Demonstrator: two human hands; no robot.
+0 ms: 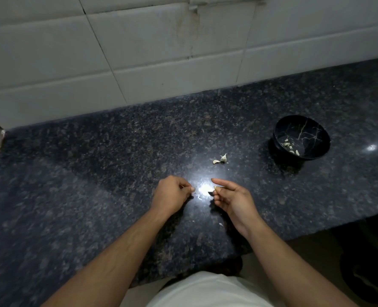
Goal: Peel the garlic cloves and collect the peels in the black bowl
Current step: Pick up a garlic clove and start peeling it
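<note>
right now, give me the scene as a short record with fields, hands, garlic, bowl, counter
left hand: fingers curled, tips pinched, what they hold too small to tell
right hand: pinches a garlic clove
black bowl: far right on the counter, pale garlic bits inside
loose garlic: between hands and bowl
counter: dark speckled stone

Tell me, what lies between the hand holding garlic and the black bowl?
Head view: only bare countertop between right hand and black bowl; garlic scraps lie off to the side.
</note>
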